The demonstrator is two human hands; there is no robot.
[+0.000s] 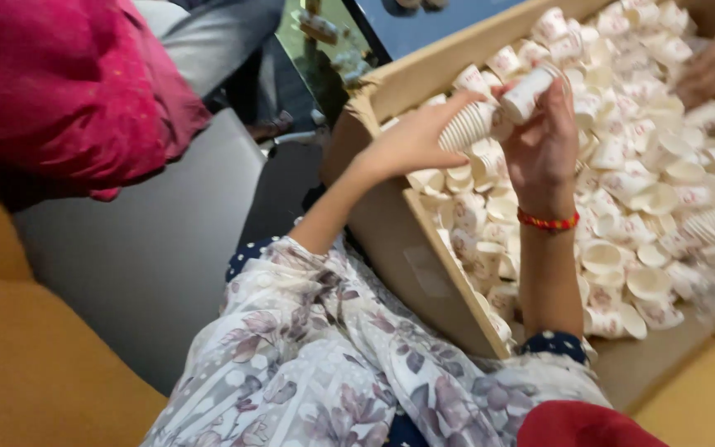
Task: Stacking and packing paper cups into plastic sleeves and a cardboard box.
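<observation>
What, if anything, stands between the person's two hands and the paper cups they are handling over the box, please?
Nothing visible does. The left hand already grips a ribbed stack of cups, and the right hand holds a single cup at its end. Loose cups fill the cardboard box below them.

Cups (622, 178) beyond the right hand (544, 145) were white with red print. The stack (469, 124) in the left hand (411, 142) was white, ribbed. The band (548, 221) below the right hand was red with yellow flecks. The box (391, 223) under both hands was brown. The sleeves (316, 331) were white with mauve flowers, cuffs navy with white dots.
</observation>
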